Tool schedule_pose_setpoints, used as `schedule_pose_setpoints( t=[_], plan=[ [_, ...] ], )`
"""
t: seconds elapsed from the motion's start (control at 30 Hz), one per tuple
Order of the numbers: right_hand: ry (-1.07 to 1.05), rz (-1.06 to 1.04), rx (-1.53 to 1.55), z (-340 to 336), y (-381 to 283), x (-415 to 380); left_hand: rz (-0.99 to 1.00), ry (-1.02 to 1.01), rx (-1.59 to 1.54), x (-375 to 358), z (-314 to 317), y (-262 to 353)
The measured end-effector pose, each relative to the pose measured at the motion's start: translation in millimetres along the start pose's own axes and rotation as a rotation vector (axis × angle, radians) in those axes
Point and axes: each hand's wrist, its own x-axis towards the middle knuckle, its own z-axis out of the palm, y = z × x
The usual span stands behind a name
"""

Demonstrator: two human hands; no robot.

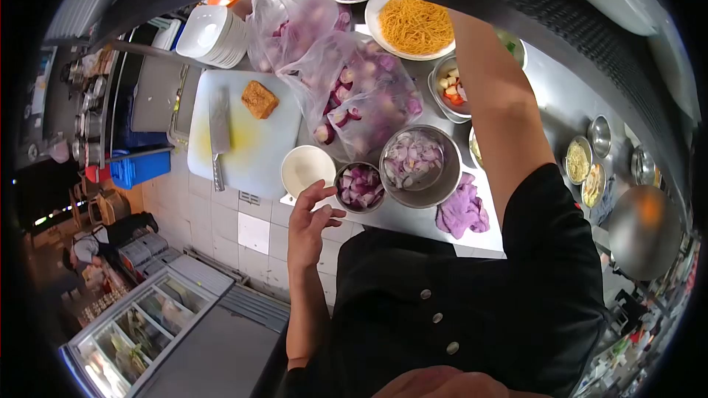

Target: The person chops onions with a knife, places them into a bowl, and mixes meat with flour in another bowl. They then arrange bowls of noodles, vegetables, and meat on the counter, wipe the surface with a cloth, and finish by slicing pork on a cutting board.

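My left hand (pixel 313 217) is beside the front edge of the counter, fingers apart and holding nothing I can see. Its fingertips are closest to a white bowl (pixel 296 171) and a small metal bowl of chopped red onion (pixel 359 187). To the right stands a larger metal pot (pixel 442 193) with sliced onion (pixel 414 160) inside. My right arm (pixel 495 92) reaches far over the counter, and the dark shelf edge hides the hand. Near that forearm are a plate of yellow noodles (pixel 415 26) and a metal bowl with garlic and red pieces (pixel 451 88).
A white cutting board (pixel 254 162) carries a cleaver (pixel 219 121) and a browned block of food (pixel 259 99). Behind are plastic bags of red onions (pixel 369 92) and stacked white dishes (pixel 210 35). A purple cloth (pixel 463 210) lies at the counter edge. A wok (pixel 645 232) stands at right.
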Motion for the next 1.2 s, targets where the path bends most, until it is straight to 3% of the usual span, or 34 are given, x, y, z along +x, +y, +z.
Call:
schedule_pose_setpoints(
  t=[0.07, 0.17, 0.27, 0.37, 0.4, 0.47, 0.53, 0.6, 0.63, 0.7, 0.73, 0.77, 0.93, 1.03, 1.1, 1.17, 1.2],
  plan=[
    [0.000, -0.005, 0.024, 0.7, -4.2, -18.6, 0.015, -0.033, 0.037, 9.4, 1.0, 12.5],
    [0.030, -0.024, 0.069, -8.9, -21.6, -65.8, 0.211, -0.160, 0.167, 54.6, 13.5, 53.8],
    [0.068, -0.017, 0.130, -23.0, -34.2, -129.2, 0.321, -0.190, 0.103, 109.8, 52.3, 114.6],
    [0.111, 0.022, 0.229, -38.6, -46.6, -205.4, 0.363, -0.218, 0.064, 176.7, 91.3, 158.0],
    [0.124, 0.077, 0.297, -46.5, -46.3, -238.7, 0.289, -0.220, 0.127, 189.8, 105.1, 170.3],
    [0.143, 0.138, 0.309, -68.0, -47.2, -294.6, 0.216, -0.249, 0.196, 198.1, 118.1, 171.7],
    [0.174, 0.134, 0.260, -93.7, -45.6, -329.8, 0.208, -0.102, 0.338, 210.4, 123.7, 155.3],
    [-0.028, 0.233, 0.150, -137.0, -36.5, -346.1, 0.192, -0.184, 0.371, 189.1, 121.1, 140.9],
    [-0.027, 0.263, -0.067, -156.3, -55.2, -354.7, 0.184, -0.230, 0.354, 189.9, 115.0, 128.3],
    [0.067, 0.149, -0.370, -201.0, -57.2, -336.2, 0.165, -0.297, 0.352, 183.8, 106.0, 110.9],
    [0.072, 0.045, -0.262, -210.8, -68.4, -329.7, 0.142, -0.370, 0.343, 176.4, 105.3, 109.7],
    [0.051, -0.087, -0.346, -223.6, -73.7, -316.9, 0.122, -0.438, 0.333, 170.7, 107.4, 108.6],
    [-0.214, -0.187, -0.406, -258.2, -84.6, -252.7, 0.106, -0.482, 0.386, 168.3, 120.5, 97.6],
    [-0.258, -0.125, -0.514, -253.9, -117.2, -256.7, 0.083, -0.494, 0.350, 173.8, 139.5, 97.0],
    [-0.238, -0.197, -0.560, -247.9, -145.4, -260.9, 0.156, -0.470, 0.301, 190.0, 155.6, 93.7],
    [-0.102, -0.738, -0.657, -246.7, -153.0, -249.8, 0.198, -0.397, 0.369, 211.5, 177.0, 96.3],
    [-0.111, -0.731, -0.652, -246.9, -159.1, -246.9, 0.265, -0.358, 0.386, 210.7, 193.6, 103.3]
  ],
)
